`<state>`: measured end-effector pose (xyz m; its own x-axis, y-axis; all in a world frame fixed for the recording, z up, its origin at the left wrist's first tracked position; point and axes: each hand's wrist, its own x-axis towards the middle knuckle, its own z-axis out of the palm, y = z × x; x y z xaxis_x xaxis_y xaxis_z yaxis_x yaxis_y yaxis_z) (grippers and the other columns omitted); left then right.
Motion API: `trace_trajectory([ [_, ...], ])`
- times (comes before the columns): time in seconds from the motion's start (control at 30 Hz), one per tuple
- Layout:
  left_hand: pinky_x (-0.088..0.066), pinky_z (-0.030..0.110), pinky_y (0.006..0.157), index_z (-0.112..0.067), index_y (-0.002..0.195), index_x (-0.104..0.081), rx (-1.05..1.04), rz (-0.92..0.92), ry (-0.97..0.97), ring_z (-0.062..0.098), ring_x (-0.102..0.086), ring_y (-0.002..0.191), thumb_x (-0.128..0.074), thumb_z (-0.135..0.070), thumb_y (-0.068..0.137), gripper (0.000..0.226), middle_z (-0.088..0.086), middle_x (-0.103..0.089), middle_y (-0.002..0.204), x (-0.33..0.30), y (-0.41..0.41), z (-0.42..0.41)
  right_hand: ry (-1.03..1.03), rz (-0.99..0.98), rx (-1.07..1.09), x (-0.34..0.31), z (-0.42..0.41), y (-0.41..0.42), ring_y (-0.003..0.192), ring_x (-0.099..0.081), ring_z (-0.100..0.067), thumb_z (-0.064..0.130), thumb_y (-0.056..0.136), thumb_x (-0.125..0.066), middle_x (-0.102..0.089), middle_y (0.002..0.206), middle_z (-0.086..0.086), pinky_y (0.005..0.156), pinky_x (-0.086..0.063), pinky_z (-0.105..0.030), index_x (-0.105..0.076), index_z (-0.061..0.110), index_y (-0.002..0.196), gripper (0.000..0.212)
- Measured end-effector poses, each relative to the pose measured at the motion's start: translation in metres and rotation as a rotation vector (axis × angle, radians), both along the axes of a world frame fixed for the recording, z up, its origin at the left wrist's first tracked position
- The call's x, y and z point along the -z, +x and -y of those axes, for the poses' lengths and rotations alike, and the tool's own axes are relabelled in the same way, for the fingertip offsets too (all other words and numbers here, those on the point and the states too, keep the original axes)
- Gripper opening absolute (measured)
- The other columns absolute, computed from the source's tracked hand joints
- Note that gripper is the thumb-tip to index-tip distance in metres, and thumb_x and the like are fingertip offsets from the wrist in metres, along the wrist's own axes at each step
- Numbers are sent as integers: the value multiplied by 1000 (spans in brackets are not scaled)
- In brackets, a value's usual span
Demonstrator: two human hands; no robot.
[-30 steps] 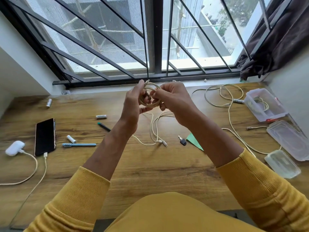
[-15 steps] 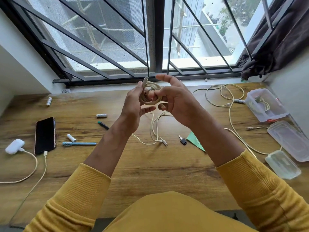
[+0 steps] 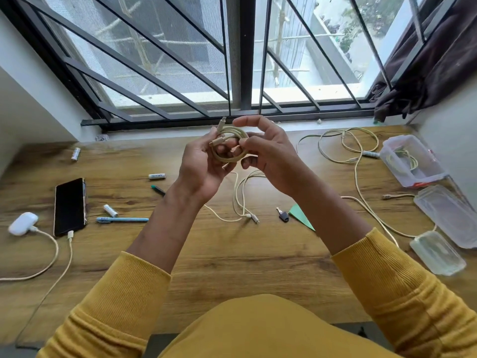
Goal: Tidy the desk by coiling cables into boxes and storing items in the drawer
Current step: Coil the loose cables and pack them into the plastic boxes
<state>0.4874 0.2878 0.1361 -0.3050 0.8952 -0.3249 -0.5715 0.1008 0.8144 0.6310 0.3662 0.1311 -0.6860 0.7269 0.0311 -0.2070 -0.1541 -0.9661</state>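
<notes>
Up above the counter (image 3: 232,259), both hands hold a coiled cable (image 3: 230,147); the left hand (image 3: 204,166) grips the coil with curled fingers; the right hand (image 3: 268,156) pinches its far side, index finger raised; an open clear box (image 3: 410,161) with another cable sits far right.

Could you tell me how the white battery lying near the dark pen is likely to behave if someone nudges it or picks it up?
The battery is a small smooth cylinder lying on its side on the flat desk, so a nudge across its length would probably roll it. It looks rigid, not floppy. Its glossy casing may be a little slippery between fingers, though its small size suggests an easy pinch.
</notes>
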Motion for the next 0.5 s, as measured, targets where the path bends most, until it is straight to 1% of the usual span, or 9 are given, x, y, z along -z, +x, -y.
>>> trace_trajectory([
  [0.07,-45,34,77,-16,93,-74,-21,-32,-29,14,-60,75,-44,-37,111,40,-2,-59,76,2,-1,0,68,59,33,0,1,0,81,-69,-27,-5,95,-67,-71,99,-20,63,-56,-33,-59,1,131,37],
  [0.13,-43,34,77,-18,95,-72,-23,-72,-55,12,-58,74,-44,-37,111,37,-1,-58,80,4,-1,-1,188,146,114,-1,3,-3,81,-74,-30,1,90,-78,-73,104,-20,63,-61,-39,-63,5,123,37],
  [0.2,-42,32,75,-19,92,-71,-36,-69,-74,10,-54,68,-45,-36,111,36,-3,-56,75,4,1,-1,410,287,271,0,5,-8,81,-75,-25,12,83,-86,-72,105,-9,63,-64,-43,-67,14,114,36],
  [0.23,-41,32,73,-19,90,-70,-43,-61,-79,9,-53,66,-45,-35,111,36,-4,-55,71,3,1,-1,548,353,361,2,5,-10,82,-74,-19,17,81,-88,-70,106,-3,64,-64,-41,-67,19,111,36],
  [0.3,-41,31,71,-20,90,-70,-50,-66,-86,8,-52,62,-45,-35,111,36,-6,-54,67,2,2,-1,794,410,471,4,5,-15,85,-70,-9,19,81,-86,-68,106,3,67,-63,-37,-68,22,107,32],
  [0.33,-41,31,71,-20,90,-70,-51,-73,-89,7,-51,62,-45,-35,111,36,-7,-54,68,1,2,-1,871,412,490,5,5,-17,85,-68,-9,19,82,-84,-68,104,3,67,-61,-38,-70,23,105,27],
  [0.43,-41,32,73,-22,87,-69,-58,-54,-103,8,-48,62,-46,-34,111,35,-7,-53,67,0,3,-2,1063,462,553,8,5,-18,81,-65,-15,22,87,-80,-67,99,2,60,-56,-41,-77,24,100,13],
  [0.5,-43,35,78,-22,87,-66,-55,-9,-109,8,-45,60,-44,-31,112,34,-8,-47,63,-2,4,-4,1187,474,621,9,6,-17,85,-63,-20,26,90,-79,-68,100,-1,59,-53,-38,-80,24,95,6],
])
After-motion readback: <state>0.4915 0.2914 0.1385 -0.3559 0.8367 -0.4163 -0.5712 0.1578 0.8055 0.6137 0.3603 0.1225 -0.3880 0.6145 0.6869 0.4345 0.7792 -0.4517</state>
